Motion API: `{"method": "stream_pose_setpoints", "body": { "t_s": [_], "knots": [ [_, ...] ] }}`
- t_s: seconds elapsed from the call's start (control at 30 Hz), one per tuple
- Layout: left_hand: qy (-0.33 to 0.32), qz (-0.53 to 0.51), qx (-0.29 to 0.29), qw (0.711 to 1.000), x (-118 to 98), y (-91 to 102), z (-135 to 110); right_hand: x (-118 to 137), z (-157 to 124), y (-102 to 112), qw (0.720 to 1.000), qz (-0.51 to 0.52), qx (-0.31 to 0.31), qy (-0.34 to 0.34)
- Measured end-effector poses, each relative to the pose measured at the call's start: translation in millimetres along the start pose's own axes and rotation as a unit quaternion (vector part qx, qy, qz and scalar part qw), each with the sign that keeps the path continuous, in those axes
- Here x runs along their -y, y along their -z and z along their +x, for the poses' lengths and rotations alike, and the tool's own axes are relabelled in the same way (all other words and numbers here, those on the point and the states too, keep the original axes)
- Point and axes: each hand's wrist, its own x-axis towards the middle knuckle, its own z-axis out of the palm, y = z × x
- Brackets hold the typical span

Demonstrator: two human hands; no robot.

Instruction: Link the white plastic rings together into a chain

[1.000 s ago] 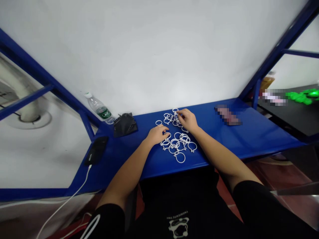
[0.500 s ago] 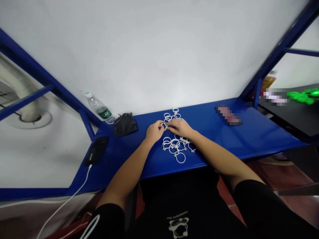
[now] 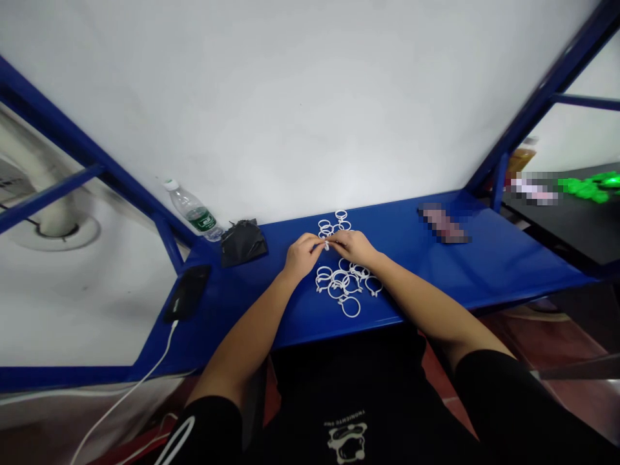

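Over the blue tabletop (image 3: 285,326), my left hand (image 3: 301,254) and my right hand (image 3: 356,248) meet fingertip to fingertip. Both are pinched on a small white plastic ring (image 3: 326,245), of which only the lower end with a small tab shows; the fingers cover the rest. Nearer to me, below the hands, lies a loose pile of similar white rings (image 3: 351,307), several with little tabs. Just beyond the fingers is another group of white rings (image 3: 341,214), partly hidden by my right hand.
On the left are a clear water bottle (image 3: 196,216), a crumpled black bag (image 3: 243,243) and a black phone-like device (image 3: 188,294) with a white cable (image 3: 157,365). A blurred-out pinkish item (image 3: 444,224) lies to the right. A white wall (image 3: 310,116) rises behind the table.
My left hand has shifted slightly right, closing the gap between the fingertips. The held ring has turned and now shows less of its loop. The piles have stayed put.
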Motion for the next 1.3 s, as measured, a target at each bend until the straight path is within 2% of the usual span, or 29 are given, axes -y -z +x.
{"method": "stream_pose_setpoints", "body": {
  "t_s": [0.47,0.77,1.03,1.3],
  "knots": [
    [-0.017,0.031,0.014,0.999,-1.2,2.0,1.7,4.2,-1.2,0.7,0.999,-0.026,0.038,-0.021],
    [0.007,0.006,0.012,1.000,-0.3,0.2,0.7,5.1,-1.9,-4.4,0.999,-0.009,-0.001,-0.037],
    [0.008,-0.002,0.034,0.999,-4.1,1.7,0.9,8.1,-2.4,-4.6,0.999,0.012,-0.004,-0.053],
    [0.010,0.003,0.027,1.000,-5.0,0.2,0.2,9.3,0.2,-6.7,0.996,0.048,-0.017,-0.079]
  ]
}}
